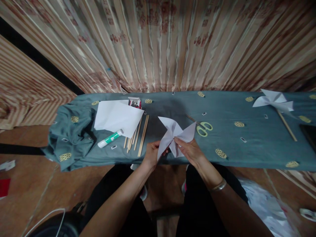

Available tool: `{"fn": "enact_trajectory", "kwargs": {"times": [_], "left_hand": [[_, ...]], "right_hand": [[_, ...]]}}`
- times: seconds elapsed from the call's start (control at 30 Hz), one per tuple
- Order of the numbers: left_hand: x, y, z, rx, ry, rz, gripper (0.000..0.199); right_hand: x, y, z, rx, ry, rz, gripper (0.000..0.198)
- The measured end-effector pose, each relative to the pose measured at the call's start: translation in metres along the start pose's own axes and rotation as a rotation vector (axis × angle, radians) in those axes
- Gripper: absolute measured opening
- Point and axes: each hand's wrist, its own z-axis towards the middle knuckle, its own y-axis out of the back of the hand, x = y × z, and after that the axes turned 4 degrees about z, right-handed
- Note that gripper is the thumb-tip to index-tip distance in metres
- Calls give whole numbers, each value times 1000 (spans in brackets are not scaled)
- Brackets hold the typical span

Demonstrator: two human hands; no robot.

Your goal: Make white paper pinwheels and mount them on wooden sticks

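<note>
A white paper pinwheel [170, 133] is held between my two hands, above the near edge of the cloth-covered table. My left hand [151, 154] grips it from the left, with some fingers hidden behind the paper. My right hand [191, 151] presses its thumb near the small pin at the pinwheel's centre, its other fingers partly hidden. Just right of the pinwheel lie scissors [204, 129] with yellow-green handles, their blades partly covered by the paper. Several wooden sticks [143, 135] lie to the left of my left hand.
White paper sheets [113, 115] lie at the left, with a small box of pins [135, 103] behind and a green-and-white glue stick [110, 138] in front. Another pinwheel on a stick [274, 100] rests at the far right, near a dark flat object [309, 135]. A curtain [168, 49] hangs behind.
</note>
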Motion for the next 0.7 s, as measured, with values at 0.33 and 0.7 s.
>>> {"fn": "enact_trajectory", "kwargs": {"times": [0.33, 0.7], "left_hand": [[-4, -5, -2, -16, -31, -60, 34], [-4, -8, 0, -2, -23, -59, 42]], "right_hand": [[4, -6, 4, -33, -12, 94, 34], [5, -3, 5, -10, 15, 60, 37]]}}
